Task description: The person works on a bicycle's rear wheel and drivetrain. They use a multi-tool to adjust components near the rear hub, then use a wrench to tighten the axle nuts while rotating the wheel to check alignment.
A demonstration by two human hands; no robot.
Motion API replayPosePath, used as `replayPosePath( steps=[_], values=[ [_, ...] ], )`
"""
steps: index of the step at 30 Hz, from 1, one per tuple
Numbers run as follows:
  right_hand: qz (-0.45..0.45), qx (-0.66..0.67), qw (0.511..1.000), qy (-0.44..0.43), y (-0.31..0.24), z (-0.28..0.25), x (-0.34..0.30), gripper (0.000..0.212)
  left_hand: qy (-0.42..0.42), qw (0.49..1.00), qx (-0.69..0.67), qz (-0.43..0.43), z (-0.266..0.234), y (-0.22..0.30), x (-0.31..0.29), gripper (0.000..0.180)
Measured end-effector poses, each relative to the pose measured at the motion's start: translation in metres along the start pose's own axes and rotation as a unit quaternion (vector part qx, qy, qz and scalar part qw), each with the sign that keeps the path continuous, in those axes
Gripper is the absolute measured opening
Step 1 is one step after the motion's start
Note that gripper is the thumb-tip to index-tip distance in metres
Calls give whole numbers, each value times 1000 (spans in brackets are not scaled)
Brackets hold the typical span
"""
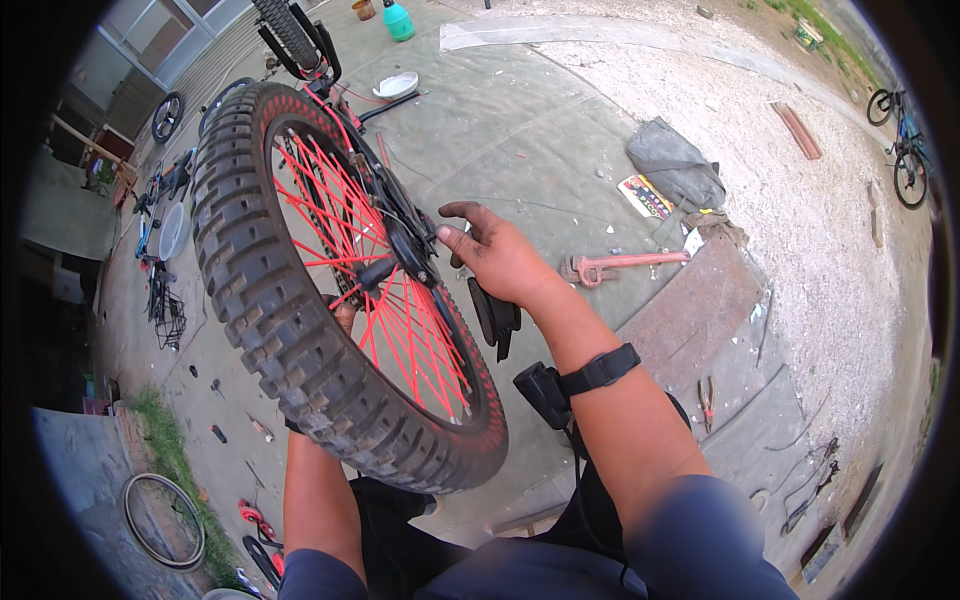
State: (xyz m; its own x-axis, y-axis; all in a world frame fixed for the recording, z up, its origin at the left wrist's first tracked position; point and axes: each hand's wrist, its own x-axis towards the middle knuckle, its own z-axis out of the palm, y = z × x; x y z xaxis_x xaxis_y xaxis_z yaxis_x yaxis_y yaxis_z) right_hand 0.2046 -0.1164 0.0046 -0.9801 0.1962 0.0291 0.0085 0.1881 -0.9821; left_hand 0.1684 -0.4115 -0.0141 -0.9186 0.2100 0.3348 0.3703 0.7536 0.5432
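A bicycle wheel with a knobby black tyre (240, 270) and red spokes (415, 335) fills the left middle, mounted in the dark frame of a bike. My right hand (495, 255) is beside the frame end near the hub (375, 273), thumb and forefinger apart and the other fingers bent; nothing shows between them. Whether its fingertips touch the frame is unclear. Behind the wheel, a little of my left hand (345, 313) shows between the spokes; the tyre hides most of it. A black part (495, 318) sits just below my right hand.
To the right lie a red pipe wrench (625, 264), pliers (707, 404), a rusty plate (690, 305) and a grey cloth bag (675, 165). A white bowl (396, 85) and a green bottle (398, 22) stand farther off. Another bicycle (160, 230) lies at left.
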Motion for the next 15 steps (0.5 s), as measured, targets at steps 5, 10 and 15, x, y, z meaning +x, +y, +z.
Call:
replayPosePath(
  steps=[5, 10, 15],
  values=[
    [37, 43, 998, -11, -10, -9, -3, 40, -2, 1000, -22, 2, 1, -9, 1, 25],
    [70, 17, 997, -37, -16, -11, -5, 36, -7, 999, -41, 9, 2, -18, 0, 29],
    [36, 5, 999, -39, -9, -2, -3, 35, -12, 997, -78, -2, 6, -23, 1, 29]
  ],
)
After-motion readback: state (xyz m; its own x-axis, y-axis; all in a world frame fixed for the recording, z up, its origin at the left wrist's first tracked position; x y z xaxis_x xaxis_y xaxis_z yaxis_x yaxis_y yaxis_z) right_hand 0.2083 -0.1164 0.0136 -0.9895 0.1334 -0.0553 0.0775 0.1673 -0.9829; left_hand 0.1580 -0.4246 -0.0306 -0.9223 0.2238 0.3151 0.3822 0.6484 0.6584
